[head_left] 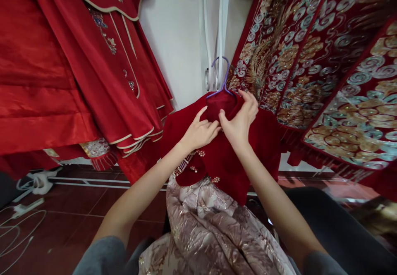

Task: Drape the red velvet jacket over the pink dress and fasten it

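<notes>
A dark red velvet jacket [263,142] hangs in front of me on a purple hanger [223,85], whose hook goes up into white straps. My left hand [200,134] is at the front of the collar, its lower fingers curled on the fabric and one finger pointing up. On the collar's right side is my right hand [240,122], thumb at the inner edge and fingers over the outside, gripping it. Beaded flower fastenings [215,180] and bead strings decorate the jacket's front. Below it hangs a shiny pinkish-beige brocade fabric [214,229] in folds.
Red garments with cream piping [124,72] hang at left. Heavily embroidered red garments [297,60] with fringes hang at right. White cables [18,225] and a power strip [27,208] lie on the reddish tiled floor [77,225]. A black rounded object [328,217] stands at lower right.
</notes>
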Demonstrator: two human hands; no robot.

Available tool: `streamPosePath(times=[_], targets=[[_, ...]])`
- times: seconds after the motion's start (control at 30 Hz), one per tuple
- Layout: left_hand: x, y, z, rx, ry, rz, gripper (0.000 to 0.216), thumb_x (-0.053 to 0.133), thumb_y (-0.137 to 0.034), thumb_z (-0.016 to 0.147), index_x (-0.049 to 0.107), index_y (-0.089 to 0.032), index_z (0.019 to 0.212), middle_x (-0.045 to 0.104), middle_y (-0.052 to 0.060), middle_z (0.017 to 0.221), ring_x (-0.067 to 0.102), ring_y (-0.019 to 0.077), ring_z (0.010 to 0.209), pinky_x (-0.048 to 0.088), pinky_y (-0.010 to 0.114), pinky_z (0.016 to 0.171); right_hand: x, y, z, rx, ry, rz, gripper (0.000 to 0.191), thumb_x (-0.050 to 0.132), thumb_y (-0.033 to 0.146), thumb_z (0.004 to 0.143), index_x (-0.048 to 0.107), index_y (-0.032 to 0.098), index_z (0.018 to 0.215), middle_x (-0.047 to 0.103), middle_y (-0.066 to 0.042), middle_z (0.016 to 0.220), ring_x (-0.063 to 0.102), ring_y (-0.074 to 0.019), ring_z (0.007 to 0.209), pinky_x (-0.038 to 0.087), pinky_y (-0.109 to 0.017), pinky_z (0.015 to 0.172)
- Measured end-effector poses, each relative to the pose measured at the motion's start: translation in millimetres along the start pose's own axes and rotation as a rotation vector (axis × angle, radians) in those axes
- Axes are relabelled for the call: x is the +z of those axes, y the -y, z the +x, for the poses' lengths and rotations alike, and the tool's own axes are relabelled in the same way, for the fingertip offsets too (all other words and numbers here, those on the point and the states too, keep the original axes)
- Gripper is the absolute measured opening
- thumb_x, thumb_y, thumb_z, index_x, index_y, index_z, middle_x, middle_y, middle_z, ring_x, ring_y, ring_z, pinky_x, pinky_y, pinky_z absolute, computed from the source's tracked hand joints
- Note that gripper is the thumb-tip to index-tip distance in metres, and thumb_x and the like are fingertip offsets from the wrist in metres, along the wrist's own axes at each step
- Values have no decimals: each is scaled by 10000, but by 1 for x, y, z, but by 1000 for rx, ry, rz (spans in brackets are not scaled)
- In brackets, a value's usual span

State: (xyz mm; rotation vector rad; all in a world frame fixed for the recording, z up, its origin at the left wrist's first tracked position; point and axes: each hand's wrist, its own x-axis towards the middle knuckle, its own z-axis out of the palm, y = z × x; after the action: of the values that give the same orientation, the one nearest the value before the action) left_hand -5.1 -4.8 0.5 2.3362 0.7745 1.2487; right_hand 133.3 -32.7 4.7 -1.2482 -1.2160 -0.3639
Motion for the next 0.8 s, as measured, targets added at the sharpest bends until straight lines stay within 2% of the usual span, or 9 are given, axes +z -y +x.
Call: streamPosePath(times=[0.07,0.13,0.27,0.33,0.43,0.53,0.6,0.67,0.8], targets=[[-5,0,-6,14,-68,183,134,558,-265,807,667,-188,819,586,33,621,633,253,820,84,590,1175,12,-4,2,-22,37,-156,766,558,236,743,247,185,1441,199,-183,1530,216,-353,1407,207,-626,1088],[-11,1,-15,6,-148,440,255,453,-201,837,672,-125,945,617,89,700,621,298,894,34,629,1158,14,-11,-3,-35,98,-255,855,532,195,730,145,169,1491,94,-189,1569,155,-364,1432,170,-649,1089],[-23,2,-34,-68,-205,848,465,382,-172,856,531,-32,1274,647,163,912,571,346,1024,-39,665,1129,-14,-42,-11,-77,165,-353,872,501,122,712,152,166,1510,139,-180,1567,180,-352,1428,170,-618,1113],[-23,3,-40,-95,-210,940,505,424,-229,865,485,-46,1332,643,177,999,547,363,1082,-51,662,1128,-35,-65,-8,-93,159,-360,843,506,102,714,205,170,1498,223,-181,1535,253,-337,1395,248,-569,1101],[-17,8,-43,-152,-247,939,598,513,-368,855,455,-68,1369,611,212,1146,488,413,1191,-48,676,1112,-61,-100,6,-46,228,-367,764,526,67,699,351,138,1439,474,-199,1348,446,-307,1242,379,-471,1014],[-14,20,-42,-214,-270,848,733,524,-511,842,393,-72,1414,548,249,1286,411,458,1281,-41,698,1086,-73,-125,25,-5,308,-367,555,521,27,704,573,90,1253,615,-212,1157,563,-273,1066,422,-375,902],[-19,31,-40,-230,-274,766,802,483,-573,851,337,-48,1440,511,278,1335,379,466,1314,-28,690,1087,-74,-135,38,53,312,-356,453,531,34,729,646,85,1165,675,-201,1028,610,-246,941,422,-355,822],[-29,41,-35,-228,-278,686,827,446,-597,865,296,-36,1454,503,290,1346,380,452,1327,-7,669,1097,-73,-142,51,182,311,-335,369,563,88,764,689,84,1111,704,-178,900,625,-218,814,409,-363,748],[-53,50,-21,-217,-318,614,723,406,-585,894,353,-104,1430,528,242,1355,407,391,1338,20,605,1129,-73,-157,71,453,430,-170,233,580,149,812,727,8,924,705,-178,779,604,-145,617,393,-346,626]])
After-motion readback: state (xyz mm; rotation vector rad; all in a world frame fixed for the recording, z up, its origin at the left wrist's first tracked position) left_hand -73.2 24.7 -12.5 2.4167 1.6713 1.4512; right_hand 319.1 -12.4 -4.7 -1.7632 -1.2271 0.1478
